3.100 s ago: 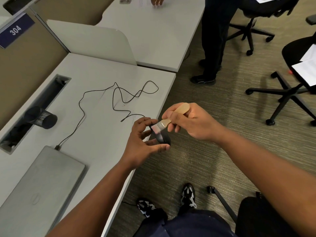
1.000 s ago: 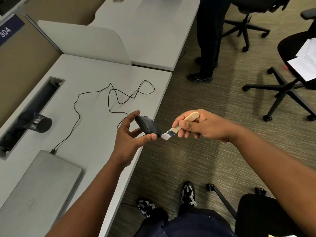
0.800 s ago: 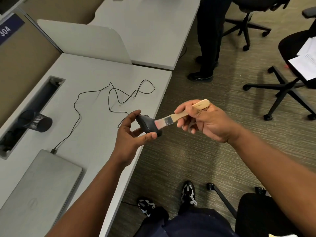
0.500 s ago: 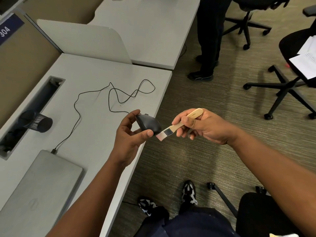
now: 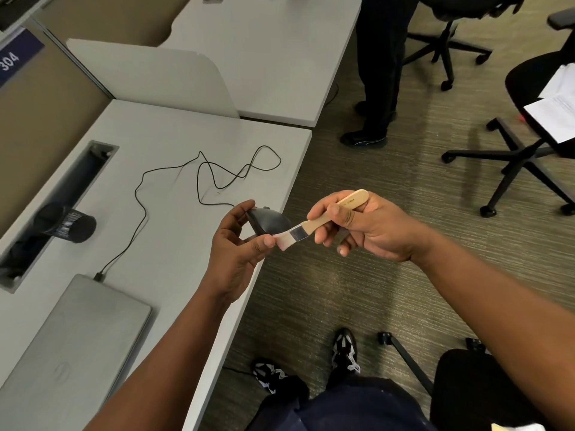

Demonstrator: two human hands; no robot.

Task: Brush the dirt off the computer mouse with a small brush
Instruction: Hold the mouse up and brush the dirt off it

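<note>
In the left hand, a dark, rounded, smooth mouse.

Mouse: matt black plastic. Brush: pale bare wood handle, shiny metal ferrule, soft whitish bristles. Worktop: smooth matt grey. Laptop: brushed grey metal.

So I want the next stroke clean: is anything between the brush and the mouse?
Nothing visible. The brush bristles already lie against the mouse, right beside the left hand's thumb.
</note>
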